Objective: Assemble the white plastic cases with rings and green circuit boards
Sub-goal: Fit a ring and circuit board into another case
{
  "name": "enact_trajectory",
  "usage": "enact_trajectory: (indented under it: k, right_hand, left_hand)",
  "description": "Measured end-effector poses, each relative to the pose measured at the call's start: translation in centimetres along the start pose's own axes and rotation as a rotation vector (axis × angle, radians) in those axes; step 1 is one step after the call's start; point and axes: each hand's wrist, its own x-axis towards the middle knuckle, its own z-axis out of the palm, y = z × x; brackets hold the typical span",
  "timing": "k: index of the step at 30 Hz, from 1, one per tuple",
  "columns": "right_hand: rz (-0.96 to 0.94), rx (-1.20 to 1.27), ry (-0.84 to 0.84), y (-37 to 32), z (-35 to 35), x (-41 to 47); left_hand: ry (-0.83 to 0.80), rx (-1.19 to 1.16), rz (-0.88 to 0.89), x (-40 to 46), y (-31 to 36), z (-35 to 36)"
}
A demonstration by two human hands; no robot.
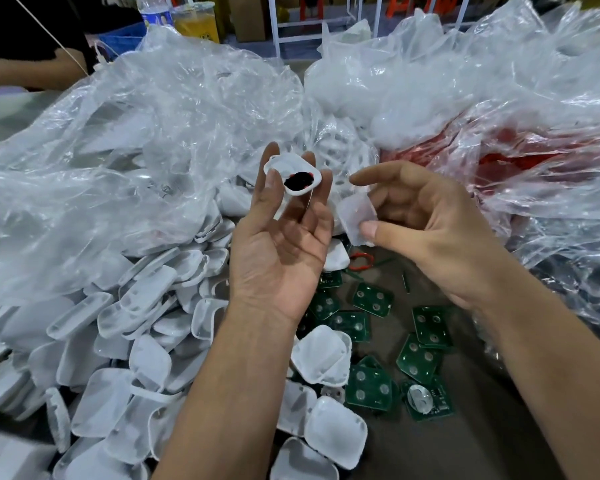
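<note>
Here, seen from a head-worn camera looking down, a heap of white case shells (132, 344) fills the left side of the counter (465, 441), spilling from crumpled clear plastic bags (146, 140). Just right of the heap, the left hand (284, 237) is raised palm up, its fingertips pinching a white case half (293, 174) around the edges. The case is a rounded square, held with its open side tilted toward the camera and one corner pointing up and left; a dark part with bits of red sits inside its lower right area. Beside it, not touching, the right hand (426, 223) holds a second, translucent white case piece (357, 216) between thumb and curled fingers, the index finger stretched out toward the left hand. This piece is blurred, so its exact tilt cannot be told. Below the hands, green circuit boards (420, 358) lie scattered flat on the counter, several showing round silver pads, and a red ring (361, 263) lies near them. Farther right, more clear bags cover something red (520, 150).
</note>
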Motion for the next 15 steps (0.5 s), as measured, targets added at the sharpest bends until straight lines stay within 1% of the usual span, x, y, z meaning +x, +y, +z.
enact_trajectory:
  k: [3, 6, 8, 12, 15]
  right_hand:
    - [-0.049, 0.077, 0.110, -0.4, -0.1, 0.1]
    - [-0.081, 0.232, 0.211, -1.3, -0.5, 0.1]
    - [-0.102, 0.286, 0.262, -1.8, -0.7, 0.1]
    - [-0.161, 0.197, 0.329, -2.7, -0.5, 0.2]
    - [-0.190, 0.077, 0.336, -2.8, -0.4, 0.2]
  left_hand:
    - [-0.005, 0.037, -0.028, 0.0, -0.3, 0.1]
    - [-0.087, 0.112, -0.065, -0.1, -0.6, 0.1]
    - [-0.141, 0.170, -0.090, -0.2, -0.8, 0.1]
    - [-0.202, 0.271, -0.120, -0.2, -1.3, 0.1]
    - [-0.226, 0.313, -0.129, -0.3, -1.6, 0.1]
